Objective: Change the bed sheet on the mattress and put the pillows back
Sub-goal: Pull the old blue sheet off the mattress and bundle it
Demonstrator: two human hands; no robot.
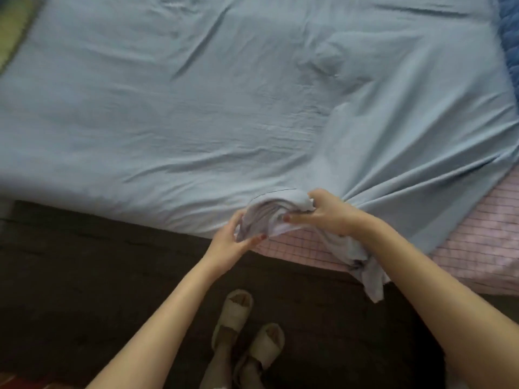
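- The light blue sheet (224,102) lies over most of the mattress, wrinkled but spread to the far edge, while its near right part is drawn back and leaves the pink checked cover (477,234) bare at the near right corner.
- Both hands work at the near edge: the right hand (328,213) is clenched on a bunched fold of the sheet, and the left hand (233,242) cups the same bundle from below, fingers curled into it.
- A tail of the fabric hangs off the near edge beside the right forearm — it wants gathering up first, or it may drag.
- To my eye the step is fitting this bunched part toward the near right corner. Best to find the hem inside the bundle, open it, then pull outward along the near edge so the creases fanning from the grip flatten.
- No pillows are in view — that part waits.
- Slippered feet (247,327) stand on the dark floor, close to the near edge.
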